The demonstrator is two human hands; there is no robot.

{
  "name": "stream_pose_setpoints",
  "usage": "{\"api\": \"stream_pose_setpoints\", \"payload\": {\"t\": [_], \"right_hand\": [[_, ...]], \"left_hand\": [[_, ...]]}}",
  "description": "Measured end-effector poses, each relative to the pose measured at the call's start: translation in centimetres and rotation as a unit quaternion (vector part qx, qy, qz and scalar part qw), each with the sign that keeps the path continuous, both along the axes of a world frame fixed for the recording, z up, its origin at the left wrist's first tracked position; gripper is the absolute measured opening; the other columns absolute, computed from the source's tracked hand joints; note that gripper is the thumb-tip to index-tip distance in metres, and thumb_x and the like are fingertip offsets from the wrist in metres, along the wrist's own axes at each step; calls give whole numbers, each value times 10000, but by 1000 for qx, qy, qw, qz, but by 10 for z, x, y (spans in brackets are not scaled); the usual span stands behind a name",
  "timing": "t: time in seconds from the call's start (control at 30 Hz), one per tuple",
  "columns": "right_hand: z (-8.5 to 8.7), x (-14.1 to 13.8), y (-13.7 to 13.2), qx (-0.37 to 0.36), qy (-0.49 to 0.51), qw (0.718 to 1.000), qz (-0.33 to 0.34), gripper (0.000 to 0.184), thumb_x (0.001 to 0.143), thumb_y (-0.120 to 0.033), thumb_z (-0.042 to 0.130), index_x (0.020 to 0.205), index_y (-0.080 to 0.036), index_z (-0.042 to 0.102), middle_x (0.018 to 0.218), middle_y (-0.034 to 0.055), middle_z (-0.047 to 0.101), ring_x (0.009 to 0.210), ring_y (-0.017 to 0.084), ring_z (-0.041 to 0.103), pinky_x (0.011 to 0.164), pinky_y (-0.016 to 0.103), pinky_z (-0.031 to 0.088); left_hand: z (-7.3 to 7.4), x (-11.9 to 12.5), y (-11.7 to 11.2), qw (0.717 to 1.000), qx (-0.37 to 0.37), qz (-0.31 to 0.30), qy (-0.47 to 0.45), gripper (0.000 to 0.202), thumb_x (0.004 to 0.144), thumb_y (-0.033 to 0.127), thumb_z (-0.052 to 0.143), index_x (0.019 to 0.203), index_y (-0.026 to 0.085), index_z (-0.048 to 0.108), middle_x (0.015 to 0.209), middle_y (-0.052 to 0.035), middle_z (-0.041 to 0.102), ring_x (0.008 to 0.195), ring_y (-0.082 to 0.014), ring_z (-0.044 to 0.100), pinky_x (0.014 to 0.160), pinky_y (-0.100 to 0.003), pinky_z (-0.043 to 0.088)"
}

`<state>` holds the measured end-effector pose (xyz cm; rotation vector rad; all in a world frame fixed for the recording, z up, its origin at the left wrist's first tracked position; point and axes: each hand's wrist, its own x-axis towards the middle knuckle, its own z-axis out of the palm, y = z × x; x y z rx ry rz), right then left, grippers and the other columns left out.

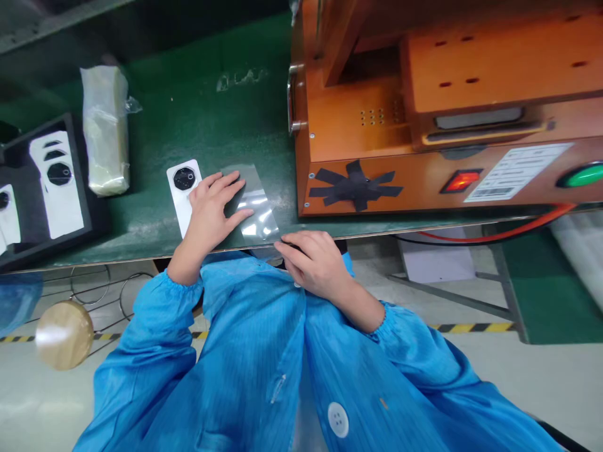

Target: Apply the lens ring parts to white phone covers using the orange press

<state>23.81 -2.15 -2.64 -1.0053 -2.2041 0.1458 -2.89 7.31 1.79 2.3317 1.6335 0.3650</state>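
Note:
A clear, glossy plastic film [259, 210] lies on the green table, its near edge at the table's front edge. My left hand [214, 204] rests with fingers spread, its fingertips and thumb on the film's left part. Under and beside that hand is a white phone back cover [179, 198] with a round black camera area, partly hidden by my fingers and palm. My right hand [313, 260] is at the film's near right corner, with thumb and fingers closed on it at the table edge.
An orange machine [330, 150] with a lit red switch [461, 181] and a green button [586, 176] stands at right. To the left are a plastic-wrapped stack [106, 132] and a black tray [87, 207] of white covers. A round stool [65, 334] is below the table [202, 119].

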Motion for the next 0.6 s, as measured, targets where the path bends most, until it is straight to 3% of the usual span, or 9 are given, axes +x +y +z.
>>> {"api": "stream_pose_setpoints", "payload": {"t": [0.17,0.33,0.47,0.6], "right_hand": [[5,-3,1,11,-43,999,-4,260,1062,-155,611,1299,-153,718,1131,91,797,1042,220,684,858,378,476],[11,-4,5,12,-48,999,1,198,1071,-167,610,1212,-181,747,1077,81,795,1006,217,680,835,375,453],[32,-11,17,-6,-39,999,28,138,1081,-221,628,1096,-168,755,1008,75,784,874,209,639,745,372,439],[58,-39,41,-27,-21,999,3,248,1110,-238,536,1235,-151,732,1161,132,762,1013,253,645,834,393,492]], "left_hand": [[-1,-2,0,1000,3,-9,-21,601,1001,646,680,1481,285,676,1606,-91,630,1511,-370,484,1267,-574,340],[-3,5,1,999,20,27,-33,476,982,483,773,1411,279,736,1430,-98,721,1310,-345,586,1159,-540,406],[-2,11,-2,997,5,36,-71,255,955,350,814,1197,269,817,1133,-65,749,1138,-295,621,1063,-493,452],[-2,15,-10,988,17,52,-145,44,927,189,783,940,217,753,1048,-42,740,1079,-250,649,1000,-431,478]]}}
